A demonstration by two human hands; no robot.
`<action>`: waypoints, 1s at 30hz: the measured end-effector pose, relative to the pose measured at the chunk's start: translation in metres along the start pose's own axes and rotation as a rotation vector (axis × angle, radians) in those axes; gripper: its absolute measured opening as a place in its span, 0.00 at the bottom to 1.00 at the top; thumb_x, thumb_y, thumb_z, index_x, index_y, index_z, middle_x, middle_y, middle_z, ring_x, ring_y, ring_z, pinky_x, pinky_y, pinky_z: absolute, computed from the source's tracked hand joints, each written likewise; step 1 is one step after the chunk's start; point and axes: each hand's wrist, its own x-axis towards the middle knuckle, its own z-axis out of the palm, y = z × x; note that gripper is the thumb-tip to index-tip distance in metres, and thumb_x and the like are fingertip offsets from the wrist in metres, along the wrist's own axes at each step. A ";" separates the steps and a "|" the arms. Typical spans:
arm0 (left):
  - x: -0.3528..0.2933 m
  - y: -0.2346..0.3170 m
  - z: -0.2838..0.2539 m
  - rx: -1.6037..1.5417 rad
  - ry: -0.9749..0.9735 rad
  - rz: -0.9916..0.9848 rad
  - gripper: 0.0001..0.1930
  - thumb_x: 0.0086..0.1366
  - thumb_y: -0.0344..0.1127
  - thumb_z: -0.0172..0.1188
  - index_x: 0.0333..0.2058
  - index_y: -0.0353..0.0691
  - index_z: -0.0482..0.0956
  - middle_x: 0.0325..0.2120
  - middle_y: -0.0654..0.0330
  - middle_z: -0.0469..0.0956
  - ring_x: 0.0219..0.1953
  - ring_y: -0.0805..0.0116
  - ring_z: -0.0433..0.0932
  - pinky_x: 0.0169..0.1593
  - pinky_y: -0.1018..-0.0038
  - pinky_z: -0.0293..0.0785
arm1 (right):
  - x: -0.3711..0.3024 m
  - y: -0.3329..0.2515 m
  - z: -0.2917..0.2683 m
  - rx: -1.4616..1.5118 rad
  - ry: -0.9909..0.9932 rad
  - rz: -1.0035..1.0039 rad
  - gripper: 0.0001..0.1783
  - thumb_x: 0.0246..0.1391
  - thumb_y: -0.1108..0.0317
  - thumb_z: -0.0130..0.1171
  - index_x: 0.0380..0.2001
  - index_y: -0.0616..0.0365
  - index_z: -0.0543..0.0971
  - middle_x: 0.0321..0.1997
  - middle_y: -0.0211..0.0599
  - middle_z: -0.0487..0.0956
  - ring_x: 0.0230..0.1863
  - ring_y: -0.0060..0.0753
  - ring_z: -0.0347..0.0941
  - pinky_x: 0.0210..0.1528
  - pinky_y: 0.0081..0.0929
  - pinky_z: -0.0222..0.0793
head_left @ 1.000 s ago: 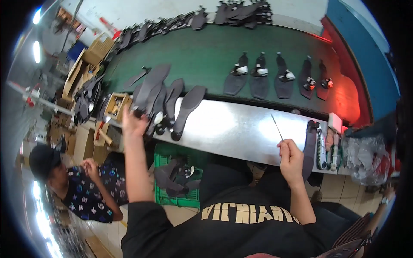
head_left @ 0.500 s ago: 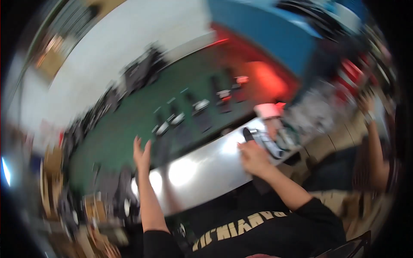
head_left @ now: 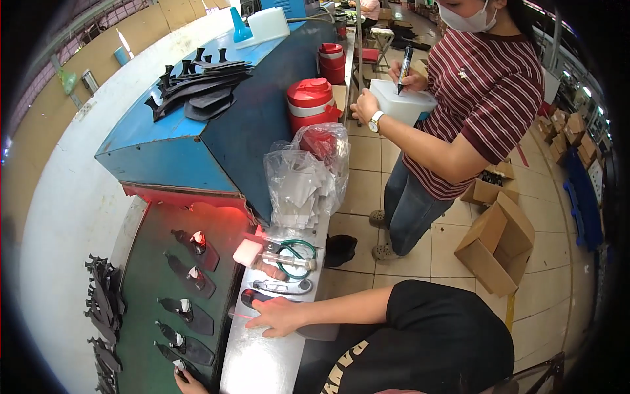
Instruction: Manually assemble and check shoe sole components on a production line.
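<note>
My right hand (head_left: 275, 316) lies on the shiny metal bench (head_left: 262, 361), fingers curled around a thin stick (head_left: 237, 314) that pokes out to the left. A black insole (head_left: 252, 297) lies just above the hand. Only the fingertips of my left hand (head_left: 187, 383) show at the lower edge. They touch a black insole (head_left: 178, 365) on the green belt (head_left: 147, 289), where several more insoles with white and red patches lie in a row.
Green-handled scissors (head_left: 296, 257), a pink block (head_left: 247, 252) and metal tools lie further along the bench. Beyond are plastic bags (head_left: 307, 172), red jugs (head_left: 310, 102) and a blue machine housing (head_left: 177, 154). A person in a striped shirt (head_left: 479, 98) marks a white container (head_left: 401, 103). Cardboard boxes (head_left: 499, 246) stand on the floor.
My head has swung to the right, so the belt's end and blue housing fill the view. The right hand has dropped flat onto the bench; the left has gone down to the belt.
</note>
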 end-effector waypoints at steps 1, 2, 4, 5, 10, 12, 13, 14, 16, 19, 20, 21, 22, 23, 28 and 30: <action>0.002 -0.005 0.002 0.094 0.044 0.056 0.18 0.61 0.40 0.62 0.43 0.31 0.80 0.40 0.42 0.79 0.40 0.47 0.78 0.46 0.61 0.73 | 0.001 -0.001 -0.002 0.002 -0.009 -0.001 0.29 0.49 0.58 0.61 0.57 0.41 0.72 0.41 0.47 0.65 0.40 0.46 0.71 0.37 0.39 0.68; 0.004 -0.010 0.001 0.188 0.087 0.111 0.17 0.60 0.38 0.63 0.43 0.31 0.80 0.39 0.42 0.79 0.38 0.47 0.78 0.45 0.60 0.73 | 0.001 -0.002 -0.002 0.005 -0.018 -0.002 0.29 0.49 0.58 0.61 0.57 0.41 0.72 0.42 0.47 0.65 0.40 0.46 0.71 0.37 0.39 0.67; 0.008 -0.013 -0.004 0.110 0.186 0.134 0.17 0.58 0.37 0.63 0.42 0.30 0.80 0.38 0.41 0.79 0.36 0.47 0.77 0.44 0.60 0.73 | 0.001 0.003 -0.003 0.034 0.005 0.004 0.30 0.48 0.57 0.62 0.57 0.40 0.72 0.42 0.47 0.65 0.40 0.48 0.71 0.37 0.40 0.67; 0.007 -0.015 -0.009 0.029 0.277 0.158 0.16 0.57 0.35 0.64 0.41 0.29 0.81 0.38 0.40 0.79 0.35 0.47 0.77 0.42 0.61 0.73 | 0.001 0.003 -0.002 0.062 0.026 0.016 0.30 0.46 0.55 0.63 0.57 0.40 0.73 0.42 0.47 0.65 0.40 0.49 0.71 0.37 0.41 0.67; -0.014 0.021 -0.065 -0.567 0.330 -0.081 0.20 0.62 0.38 0.60 0.49 0.31 0.77 0.42 0.47 0.79 0.41 0.56 0.78 0.45 0.66 0.75 | -0.009 -0.027 -0.026 0.429 0.447 -0.087 0.10 0.53 0.63 0.60 0.29 0.57 0.74 0.30 0.34 0.74 0.28 0.32 0.73 0.31 0.29 0.67; -0.050 0.076 -0.105 -0.898 0.007 -0.375 0.24 0.66 0.43 0.57 0.57 0.36 0.69 0.49 0.49 0.75 0.46 0.57 0.75 0.47 0.66 0.75 | -0.010 -0.046 -0.023 0.557 0.309 -0.078 0.10 0.53 0.63 0.61 0.31 0.57 0.74 0.33 0.35 0.75 0.31 0.29 0.73 0.33 0.29 0.69; -0.066 0.082 -0.116 -0.883 -0.142 -0.381 0.26 0.66 0.45 0.56 0.58 0.40 0.66 0.52 0.52 0.72 0.48 0.59 0.73 0.48 0.66 0.73 | -0.008 -0.056 -0.019 0.682 0.163 -0.076 0.11 0.53 0.63 0.63 0.33 0.56 0.73 0.36 0.35 0.75 0.34 0.27 0.74 0.36 0.28 0.70; -0.082 0.085 -0.122 -1.017 -0.316 -0.418 0.23 0.65 0.45 0.57 0.55 0.40 0.68 0.47 0.55 0.74 0.45 0.62 0.74 0.48 0.67 0.73 | -0.009 -0.069 -0.015 0.862 0.107 -0.130 0.14 0.52 0.64 0.65 0.36 0.56 0.71 0.40 0.35 0.75 0.39 0.26 0.73 0.40 0.27 0.69; -0.122 0.128 -0.129 -0.946 -0.413 -0.415 0.22 0.64 0.41 0.59 0.54 0.38 0.69 0.42 0.58 0.74 0.41 0.67 0.74 0.42 0.72 0.73 | -0.008 -0.089 0.002 1.094 0.026 -0.258 0.19 0.50 0.63 0.67 0.38 0.55 0.68 0.44 0.34 0.73 0.43 0.24 0.71 0.45 0.25 0.68; -0.164 0.134 -0.117 -1.112 -0.578 -0.434 0.23 0.63 0.38 0.60 0.55 0.35 0.70 0.40 0.58 0.76 0.38 0.69 0.75 0.40 0.74 0.73 | -0.018 -0.118 -0.003 1.479 -0.124 -0.365 0.18 0.52 0.68 0.65 0.33 0.56 0.63 0.54 0.40 0.70 0.50 0.30 0.75 0.51 0.26 0.69; -0.170 0.109 -0.104 -1.158 -0.632 -0.460 0.24 0.63 0.35 0.59 0.56 0.34 0.69 0.38 0.58 0.77 0.37 0.68 0.75 0.41 0.74 0.73 | -0.021 -0.122 -0.007 1.577 -0.125 -0.305 0.17 0.52 0.70 0.64 0.32 0.56 0.63 0.52 0.41 0.72 0.48 0.30 0.76 0.50 0.25 0.70; -0.174 0.114 -0.103 -1.163 -0.632 -0.459 0.24 0.63 0.35 0.59 0.56 0.34 0.69 0.38 0.58 0.77 0.37 0.68 0.75 0.41 0.74 0.73 | -0.023 -0.124 -0.008 1.671 -0.130 -0.238 0.16 0.52 0.72 0.64 0.31 0.56 0.63 0.50 0.41 0.73 0.47 0.30 0.78 0.49 0.24 0.71; -0.180 0.123 -0.102 -1.177 -0.592 -0.448 0.23 0.63 0.34 0.59 0.56 0.34 0.69 0.39 0.58 0.77 0.37 0.68 0.76 0.41 0.74 0.73 | -0.024 -0.124 -0.010 1.668 -0.130 -0.237 0.16 0.52 0.72 0.64 0.31 0.56 0.63 0.50 0.41 0.73 0.47 0.30 0.78 0.49 0.24 0.71; -0.185 0.127 -0.102 -1.189 -0.551 -0.437 0.23 0.63 0.33 0.58 0.56 0.34 0.69 0.40 0.57 0.77 0.38 0.68 0.76 0.40 0.74 0.73 | -0.024 -0.125 -0.012 1.709 -0.127 -0.155 0.17 0.51 0.73 0.64 0.31 0.56 0.63 0.45 0.38 0.74 0.42 0.28 0.78 0.46 0.22 0.71; -0.200 0.158 -0.120 -1.379 -0.501 -0.542 0.23 0.63 0.37 0.60 0.56 0.37 0.70 0.40 0.57 0.79 0.37 0.70 0.77 0.36 0.74 0.73 | -0.014 -0.119 -0.001 1.673 0.015 -0.135 0.16 0.50 0.72 0.64 0.34 0.54 0.65 0.34 0.28 0.71 0.36 0.19 0.71 0.43 0.20 0.67; -0.204 0.176 -0.127 -1.452 -0.321 -0.592 0.20 0.62 0.32 0.57 0.53 0.35 0.69 0.44 0.53 0.76 0.39 0.64 0.78 0.39 0.68 0.76 | -0.019 -0.115 -0.032 1.410 0.041 -0.176 0.16 0.49 0.67 0.64 0.36 0.54 0.67 0.36 0.27 0.68 0.40 0.19 0.66 0.46 0.24 0.65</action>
